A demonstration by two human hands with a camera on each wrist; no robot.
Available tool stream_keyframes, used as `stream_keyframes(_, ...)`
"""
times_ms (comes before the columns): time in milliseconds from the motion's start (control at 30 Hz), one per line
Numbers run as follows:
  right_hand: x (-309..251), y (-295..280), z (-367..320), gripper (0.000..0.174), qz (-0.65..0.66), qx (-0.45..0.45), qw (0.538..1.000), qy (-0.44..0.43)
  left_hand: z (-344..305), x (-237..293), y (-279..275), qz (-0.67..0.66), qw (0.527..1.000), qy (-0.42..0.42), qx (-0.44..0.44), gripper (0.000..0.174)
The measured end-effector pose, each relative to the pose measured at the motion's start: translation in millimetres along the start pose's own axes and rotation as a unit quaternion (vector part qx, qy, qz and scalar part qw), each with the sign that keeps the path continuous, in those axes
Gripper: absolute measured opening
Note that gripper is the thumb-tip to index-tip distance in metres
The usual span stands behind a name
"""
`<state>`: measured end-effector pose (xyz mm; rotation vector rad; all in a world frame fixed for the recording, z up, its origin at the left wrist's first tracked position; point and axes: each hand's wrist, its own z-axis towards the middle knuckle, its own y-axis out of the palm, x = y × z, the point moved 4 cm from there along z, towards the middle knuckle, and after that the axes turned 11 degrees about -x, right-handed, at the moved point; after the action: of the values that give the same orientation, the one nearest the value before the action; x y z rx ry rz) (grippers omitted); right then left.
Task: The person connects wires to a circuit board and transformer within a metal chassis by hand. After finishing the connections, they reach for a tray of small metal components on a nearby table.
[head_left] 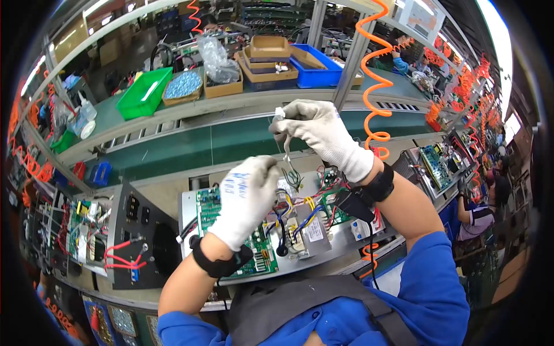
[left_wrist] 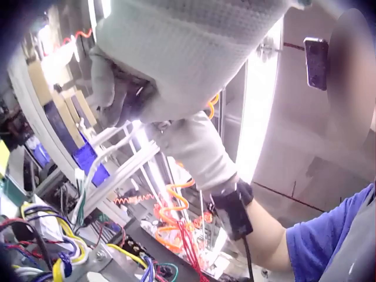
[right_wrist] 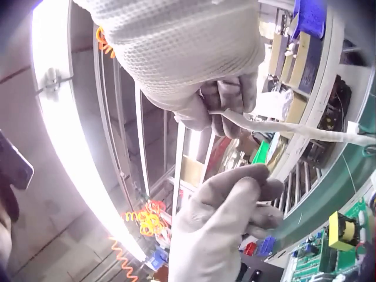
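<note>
In the head view the right hand (head_left: 326,135) pinches a white-sleeved cable, with a white connector (head_left: 279,113) by its fingertips and thin green wires (head_left: 293,179) hanging below. The right wrist view shows the sleeve (right_wrist: 294,127) running sideways from between the thumb and fingers of the right hand (right_wrist: 188,59). Lower and to the left, the left hand (head_left: 245,199) is raised over a metal chassis (head_left: 340,239) with circuit boards; its fingers are loosely bent and nothing shows in them. Both hands wear white gloves. The left wrist view shows the cable (left_wrist: 106,157) beyond the left hand (left_wrist: 176,59).
A green conveyor (head_left: 190,147) runs behind the chassis. Beyond it stand a green bin (head_left: 144,95), cardboard boxes (head_left: 268,49) and a blue bin (head_left: 323,78). An orange coiled hose (head_left: 378,86) hangs at right. A black panel (head_left: 135,236) stands at left.
</note>
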<state>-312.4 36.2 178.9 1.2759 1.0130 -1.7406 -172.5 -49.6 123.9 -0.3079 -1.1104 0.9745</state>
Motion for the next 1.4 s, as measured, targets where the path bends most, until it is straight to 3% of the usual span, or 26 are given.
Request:
stream_keyframes(33, -2, -4, 1, 0.011, -0.001, 0.011, 1.000, -0.005, 8, 6, 11, 0.017, 0.999, 0.011, -0.032, 0.018)
stream_keyframes(67, -2, -8, 3, 0.010, -0.010, 0.031, 0.999, 0.003, 17, 5, 30, 0.046, 0.994, 0.090, -0.044, 0.019)
stream_keyframes(133, 1, -9, 10, 0.014, -0.078, 0.060, 0.995, -0.018, 30, 20, 67, 0.155, 0.973, 0.074, -0.156, 0.022)
stream_keyframes(200, 2, 2, 14, 0.013, -0.005, 0.052, 0.999, 0.001, 48, -18, 120, 0.377, 0.909, 0.026, -0.176, 0.023)
stream_keyframes(267, 11, 8, 21, 0.005, 0.014, 0.021, 0.999, 0.043, 70, -32, 114, 0.341, 0.891, -0.023, -0.299, 0.017)
stream_keyframes(333, 10, 9, 24, 0.006, -0.068, 0.040, 0.997, -0.007, 75, -28, 106, 0.267, 0.910, 0.039, -0.315, 0.018)
stream_keyframes(367, 13, 4, 25, 0.010, 0.032, 0.044, 0.998, 0.038, 74, -23, 107, 0.262, 0.915, 0.044, -0.305, 0.016)
stream_keyframes(433, 11, -3, 28, 0.011, -0.004, 0.045, 0.999, 0.018, 65, 6, 102, 0.242, 0.923, 0.059, -0.295, 0.016)
stream_keyframes(467, 11, -7, 28, 0.013, -0.039, 0.049, 0.998, -0.001, 57, 14, 110, 0.180, 0.938, 0.115, -0.274, 0.017)
stream_keyframes(500, 16, -13, 29, 0.015, 0.020, 0.051, 0.998, -0.016, 39, 22, 111, 0.124, 0.947, 0.212, -0.206, 0.022)
stream_keyframes(533, 19, -22, 29, 0.016, 0.010, 0.062, 0.997, -0.043, 21, 27, 111, 0.094, 0.956, 0.142, -0.238, 0.028)
stream_keyframes(567, 18, -34, 26, 0.017, -0.017, 0.081, 0.996, -0.028, 3, 44, 96, 0.130, 0.932, 0.239, -0.240, 0.026)
stream_keyframes(600, 18, -50, 22, 0.019, -0.045, 0.100, 0.994, -0.009, -5, 58, 72, 0.113, 0.937, 0.206, -0.258, 0.027)
stream_keyframes(667, 45, -92, 12, 0.023, 0.003, 0.177, 0.984, 0.005, -24, 48, 37, 0.045, 0.962, 0.170, -0.208, 0.026)
stream_keyframes(733, 68, -130, -7, 0.032, -0.105, 0.107, 0.983, 0.110, -40, 26, -7, -0.029, 0.991, 0.104, -0.079, 0.032)
stream_keyframes(767, 75, -135, -15, 0.039, -0.187, 0.048, 0.964, 0.185, -54, 10, -20, -0.047, 0.998, 0.048, -0.013, 0.025)
stream_keyframes(800, 83, -138, -22, 0.046, -0.265, -0.011, 0.930, 0.255, -64, 0, -29, -0.051, 0.999, -0.017, -0.001, 0.017)
stream_keyframes(867, 109, -145, -29, 0.044, -0.382, -0.095, 0.849, 0.354, -92, -22, -25, -0.082, 0.991, -0.105, -0.001, 0.015)
stream_keyframes(933, 103, -132, -20, 0.041, -0.420, -0.149, 0.824, 0.350, -105, -33, -19, -0.044, 0.997, -0.068, -0.004, 0.016)
stream_keyframes(1000, 122, -129, -14, 0.035, -0.519, -0.199, 0.763, 0.329, -108, -41, -16, -0.067, 0.995, -0.078, -0.006, 0.016)
stream_keyframes(1067, 160, -132, -15, 0.025, -0.618, -0.323, 0.660, 0.281, -108, -49, -16, -0.087, 0.992, -0.089, -0.004, 0.017)
stream_keyframes(1100, 151, -122, -19, 0.020, -0.557, -0.370, 0.628, 0.399, -107, -56, -16, -0.120, 0.985, -0.127, -0.006, 0.016)
stream_keyframes(1133, 142, -114, -21, 0.021, -0.540, -0.373, 0.595, 0.463, -108, -64, -15, -0.153, 0.974, -0.166, -0.008, 0.016)
stream_keyframes(1200, 163, -119, -18, 0.030, -0.560, -0.419, 0.535, 0.474, -107, -71, -16, -0.155, 0.973, -0.170, -0.025, 0.016)
stream_keyframes(1333, 164, -115, -14, 0.030, -0.527, -0.416, 0.524, 0.525, -107, -78, -16, -0.155, 0.977, -0.146, -0.023, 0.017)
stream_keyframes(1400, 157, -109, -13, 0.031, -0.516, -0.413, 0.495, 0.563, -106, -78, -15, -0.162, 0.977, -0.142, -0.002, 0.017)
